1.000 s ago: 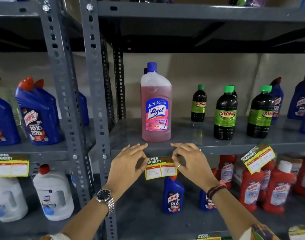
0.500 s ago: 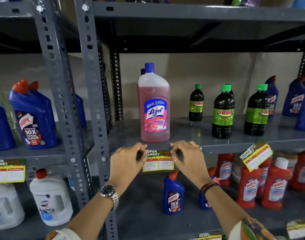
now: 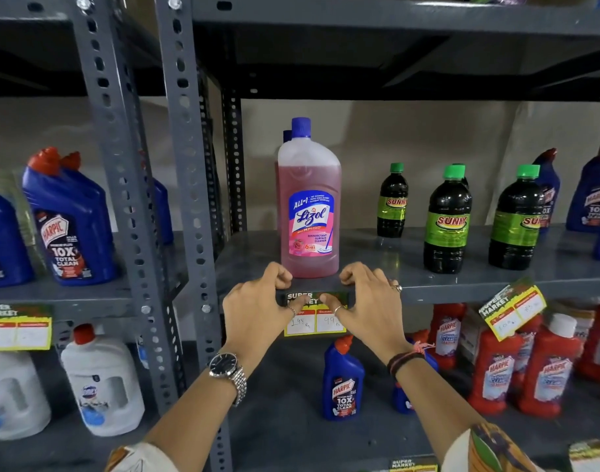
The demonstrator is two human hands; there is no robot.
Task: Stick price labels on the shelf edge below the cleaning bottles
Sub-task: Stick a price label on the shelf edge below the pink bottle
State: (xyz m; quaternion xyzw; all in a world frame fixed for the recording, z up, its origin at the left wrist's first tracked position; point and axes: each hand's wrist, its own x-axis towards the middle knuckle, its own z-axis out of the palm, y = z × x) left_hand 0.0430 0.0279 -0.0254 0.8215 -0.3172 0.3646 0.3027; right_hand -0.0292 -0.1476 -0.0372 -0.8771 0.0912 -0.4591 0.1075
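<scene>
A yellow "Super Market" price label (image 3: 315,315) lies flat against the grey shelf edge (image 3: 462,291), right below a pink Lizol bottle (image 3: 310,206). My left hand (image 3: 261,308) covers the label's left end, fingers curled over the shelf lip and thumb on the label's top strip. My right hand (image 3: 370,304) mirrors it on the right end, thumb pressing the top strip. Two handwritten prices show in the white boxes between my hands. A second label (image 3: 513,310) sticks tilted on the same edge, below the black Sunny bottles (image 3: 448,219).
Perforated grey uprights (image 3: 189,212) stand left of my hands. The left bay holds blue Harpic bottles (image 3: 70,219), a label (image 3: 17,327) on its edge and white jugs (image 3: 102,383) below. Red bottles (image 3: 544,366) and a blue Harpic bottle (image 3: 342,379) fill the lower shelf.
Both hands have lifted the label from hanging below the shelf edge up onto it. My fingers have curled over the lip and my thumbs now press its top strip.
</scene>
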